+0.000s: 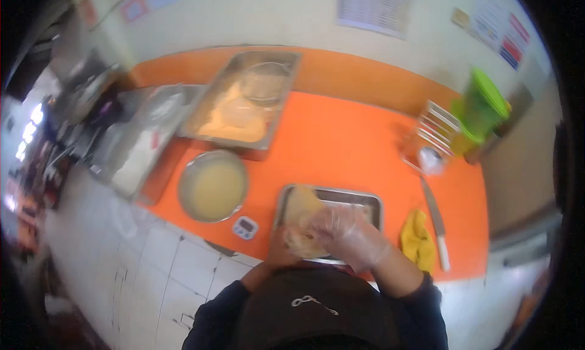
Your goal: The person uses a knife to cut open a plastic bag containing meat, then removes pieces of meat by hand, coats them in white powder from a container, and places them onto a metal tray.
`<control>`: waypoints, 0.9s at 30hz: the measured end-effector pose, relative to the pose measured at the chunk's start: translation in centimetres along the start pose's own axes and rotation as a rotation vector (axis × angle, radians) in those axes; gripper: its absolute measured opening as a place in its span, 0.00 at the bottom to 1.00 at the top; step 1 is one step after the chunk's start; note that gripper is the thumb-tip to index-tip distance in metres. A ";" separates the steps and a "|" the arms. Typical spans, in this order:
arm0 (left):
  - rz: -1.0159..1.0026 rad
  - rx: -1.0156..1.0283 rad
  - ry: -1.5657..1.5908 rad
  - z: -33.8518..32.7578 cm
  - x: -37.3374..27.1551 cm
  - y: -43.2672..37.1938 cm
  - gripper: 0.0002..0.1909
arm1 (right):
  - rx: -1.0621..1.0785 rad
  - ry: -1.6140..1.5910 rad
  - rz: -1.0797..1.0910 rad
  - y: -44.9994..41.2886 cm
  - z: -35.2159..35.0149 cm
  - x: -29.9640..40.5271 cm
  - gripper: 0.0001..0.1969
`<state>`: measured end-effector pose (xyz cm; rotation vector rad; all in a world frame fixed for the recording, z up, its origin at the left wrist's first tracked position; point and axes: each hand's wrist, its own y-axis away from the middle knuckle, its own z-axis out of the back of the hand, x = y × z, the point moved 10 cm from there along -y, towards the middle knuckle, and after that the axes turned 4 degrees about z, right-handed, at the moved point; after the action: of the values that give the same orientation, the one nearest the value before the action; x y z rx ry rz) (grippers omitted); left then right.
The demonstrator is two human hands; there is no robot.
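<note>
A metal tray (pixel 377 199) lies on the orange counter right before me. Over its left part is a pale yellow piece of food (pixel 301 203), possibly raw poultry; blur hides its exact kind. My left hand (pixel 279 248) grips the near left side of that piece, its fingers partly hidden behind it. In a clear plastic glove, my right hand (pixel 349 233) reaches across the tray, fingers curled against the food's right side. Whether those fingers pinch it is too blurred to tell. More pale food shows in the tray beyond the glove.
To the left are a bowl of yellow liquid (pixel 218 190), a digital timer (pixel 245 227), a deep pan of orange-tinted powder (pixel 237 128) with a sieve, and a pan of white powder (pixel 135 167). A knife (pixel 434 208), yellow cloth (pixel 417 240), box grater (pixel 432 133) and green lidded container (pixel 482 103) are right.
</note>
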<state>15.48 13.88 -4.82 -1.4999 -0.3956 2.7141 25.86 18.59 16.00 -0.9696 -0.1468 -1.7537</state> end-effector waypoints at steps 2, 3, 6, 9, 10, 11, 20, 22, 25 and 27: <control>0.030 0.007 0.385 -1.5 2.5 0.5 0.33 | 0.169 0.374 0.320 -0.7 -3.2 4.6 0.08; -0.003 0.023 0.476 -0.7 0.9 0.1 0.34 | 0.191 0.390 0.218 -0.4 -3.9 3.1 0.07; -0.043 -0.019 0.231 -0.5 -0.7 -0.1 0.37 | 0.153 0.539 -0.009 0.1 -3.2 0.1 0.05; -0.021 0.065 0.110 -0.6 -1.2 -0.2 0.43 | -0.121 0.531 -0.080 1.9 1.8 -5.0 0.06; 0.018 0.011 0.087 -0.6 -0.6 0.3 0.45 | -0.123 0.453 -0.255 2.4 3.2 -7.6 0.07; 0.057 -0.039 0.073 -0.4 -0.4 0.5 0.46 | -0.118 0.378 -0.437 3.4 4.3 -10.0 0.08; 0.060 -0.057 0.034 -1.4 1.4 0.2 0.52 | 0.327 0.665 -0.299 12.7 -8.1 -27.3 0.37; 0.042 -0.077 0.035 -1.3 1.4 0.2 0.52 | 0.342 0.652 -0.409 12.5 -7.9 -27.5 0.39; 0.021 -0.102 0.027 -1.0 1.5 0.6 0.52 | 0.391 0.676 -0.474 10.8 -7.0 -24.7 0.40; 0.028 -0.086 0.013 -1.2 1.7 0.6 0.52 | 0.415 0.722 -0.441 10.3 -6.6 -24.1 0.39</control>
<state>15.63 13.79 -7.00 -1.5546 -0.5005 2.7403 33.27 28.63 -7.94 0.0342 -0.2548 -2.2505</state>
